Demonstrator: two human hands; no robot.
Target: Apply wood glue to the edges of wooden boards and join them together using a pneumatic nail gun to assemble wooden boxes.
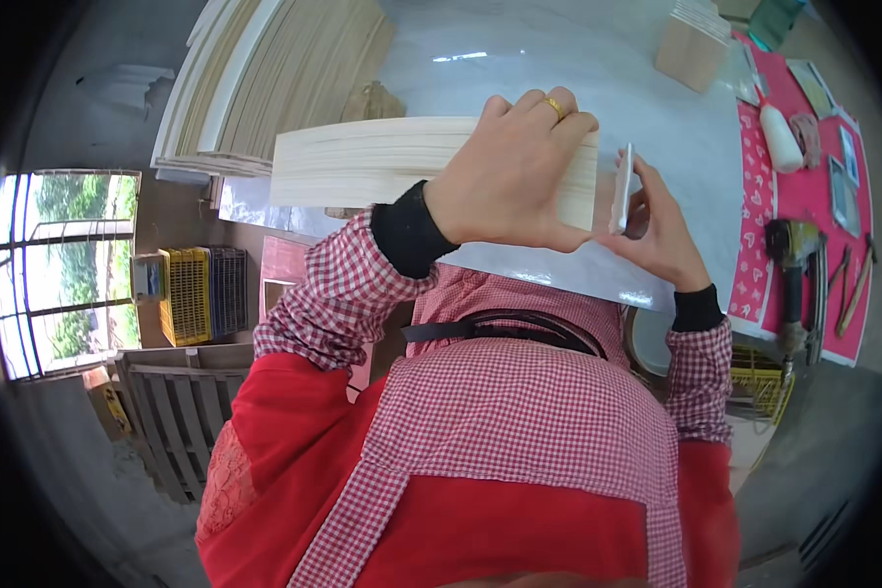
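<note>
A long pale wooden piece (372, 162), striped like a pile of thin boards, lies across the table in front of me. My left hand (514, 171), a ring on one finger, is wrapped over its right end with the thumb stretched toward my right hand. Just past that end, my right hand (664, 230) pinches a thin, flat, pale object (621, 191) upright between thumb and fingers. It shows nearly edge-on, so its kind is unclear. The left thumb tip is close to its lower edge; whether they touch I cannot tell.
Tall stacks of thin boards (274, 83) stand at the far left. A wooden block (693, 47) sits at the back right. On a pink cloth (755, 211) at the right lie a white bottle (780, 139), a hammer (856, 286) and a dark tool (792, 274). Yellow crates (186, 294) stand left.
</note>
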